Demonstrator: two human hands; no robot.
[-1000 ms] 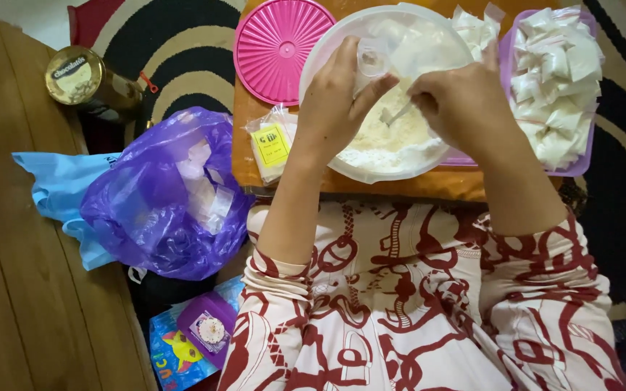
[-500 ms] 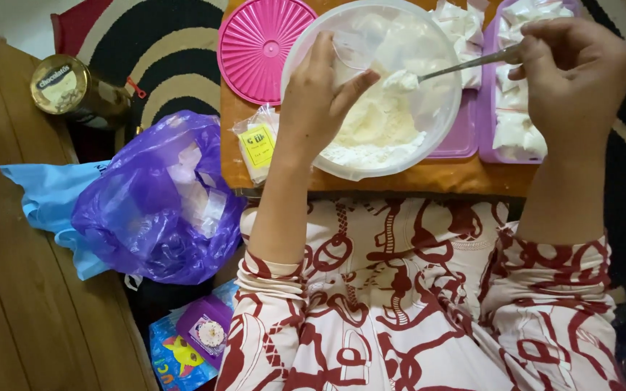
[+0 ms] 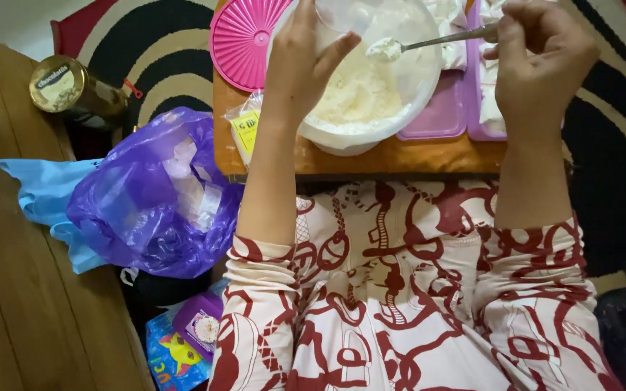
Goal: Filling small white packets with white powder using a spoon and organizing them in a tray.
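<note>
1. the left hand (image 3: 306,61) is closed around a small clear wrapper (image 3: 336,14), holding it at the far rim of the white bowl (image 3: 342,134), thumb pointing toward the spoon.
2. the right hand (image 3: 537,61) is clenched on the handle of a metal spoon (image 3: 429,42); the spoon lies nearly level over the bowl, its tip heaped with white powder.
3. the bowl sits at the near edge of a low wooden board (image 3: 400,156) and holds a mound of white flour (image 3: 353,94).
4. just right of the bowl stands a purple tray (image 3: 440,116) with white wrapped pieces, partly hidden behind the right hand.
5. a pink ribbed lid (image 3: 244,36) lies flat on the board, left of the bowl and touching the left wrist's outline.
6. a small clear packet with a yellow label (image 3: 244,134) lies at the board's left edge, beside the left forearm.
7. on the floor to the left, a purple plastic bag (image 3: 153,195) rests on a blue bag (image 3: 34,188).
8. a round tin (image 3: 63,83) with a gold top lies farther left, on the striped rug's edge.
9. both forearms come out of white sleeves with a red pattern (image 3: 400,289).
</note>
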